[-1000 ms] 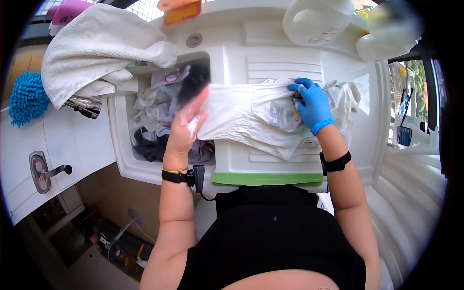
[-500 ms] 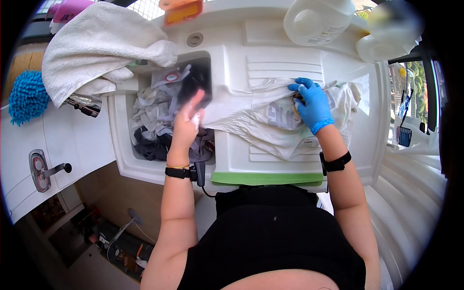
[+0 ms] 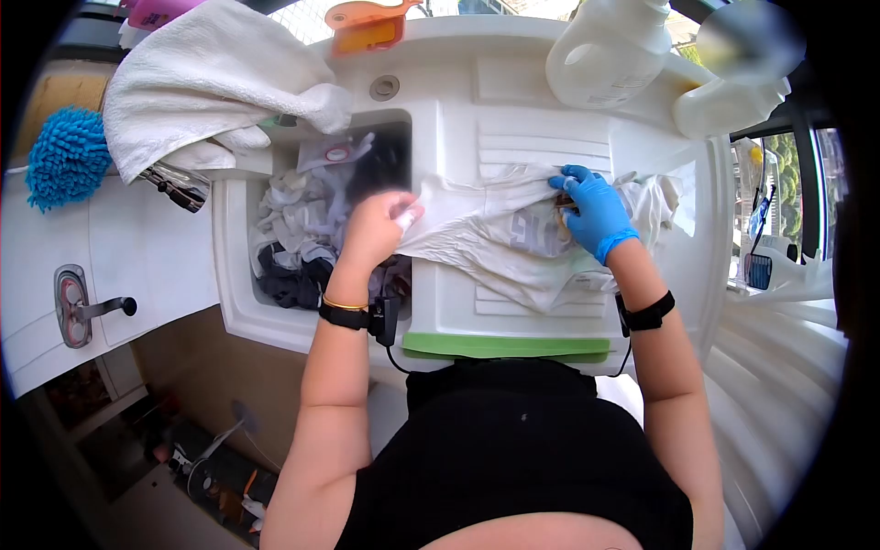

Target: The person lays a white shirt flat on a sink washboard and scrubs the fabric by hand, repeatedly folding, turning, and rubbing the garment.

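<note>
A wet white garment (image 3: 495, 220) with grey lettering is spread over the ribbed washboard (image 3: 541, 137) of the sink unit. My left hand (image 3: 374, 229), bare, is closed on the garment's left end, at the basin's edge. Something white shows at its fingertips. My right hand (image 3: 598, 215), in a blue glove, presses on the lettered part with its fingers curled. A brownish object peeks out beneath those fingers, mostly hidden. The basin (image 3: 240, 266) on the left holds white and dark clothes (image 3: 293, 220) in water.
A white towel (image 3: 211, 82) drapes over the back left corner, near a blue microfiber duster (image 3: 69, 158). White jugs (image 3: 610, 55) and an orange scoop-like item (image 3: 367, 27) stand along the back. A green strip (image 3: 504, 346) lines the front edge.
My left hand has moved right and closed on the garment's end; before, its fingers were spread over the basin. My right hand stays on the garment. The view has shifted slightly.
</note>
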`<move>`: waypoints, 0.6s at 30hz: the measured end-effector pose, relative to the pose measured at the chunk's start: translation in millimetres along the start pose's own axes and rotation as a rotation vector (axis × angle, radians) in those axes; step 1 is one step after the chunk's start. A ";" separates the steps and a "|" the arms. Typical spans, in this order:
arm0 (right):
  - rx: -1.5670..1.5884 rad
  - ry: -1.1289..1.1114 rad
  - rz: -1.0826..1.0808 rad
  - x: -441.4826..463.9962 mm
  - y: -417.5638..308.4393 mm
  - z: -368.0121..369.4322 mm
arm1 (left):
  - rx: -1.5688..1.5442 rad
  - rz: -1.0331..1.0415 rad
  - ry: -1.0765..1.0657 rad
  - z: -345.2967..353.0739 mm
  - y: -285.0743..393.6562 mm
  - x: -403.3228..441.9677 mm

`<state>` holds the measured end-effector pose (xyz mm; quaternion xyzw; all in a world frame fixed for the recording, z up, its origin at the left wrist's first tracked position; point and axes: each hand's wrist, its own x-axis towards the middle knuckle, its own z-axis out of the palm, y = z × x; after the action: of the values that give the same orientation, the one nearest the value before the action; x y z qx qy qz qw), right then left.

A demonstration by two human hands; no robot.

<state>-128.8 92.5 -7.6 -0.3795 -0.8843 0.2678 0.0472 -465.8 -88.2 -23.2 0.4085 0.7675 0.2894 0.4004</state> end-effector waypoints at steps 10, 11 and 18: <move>-0.175 -0.118 -0.234 40.1 -64.7 -5.5 | -0.474 0.158 0.116 9.2 61.6 -9.9; -0.105 -0.197 -0.142 40.2 -60.3 -5.5 | -0.643 0.216 0.206 9.9 60.1 -11.5; 0.500 -0.326 0.046 22.5 -13.6 -23.6 | -0.991 0.179 0.087 11.4 57.3 -17.2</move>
<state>-146.8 110.7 16.7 -0.3280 -0.7780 0.5357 -0.0094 -427.5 -73.0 21.7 0.2210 0.5158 0.6690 0.4874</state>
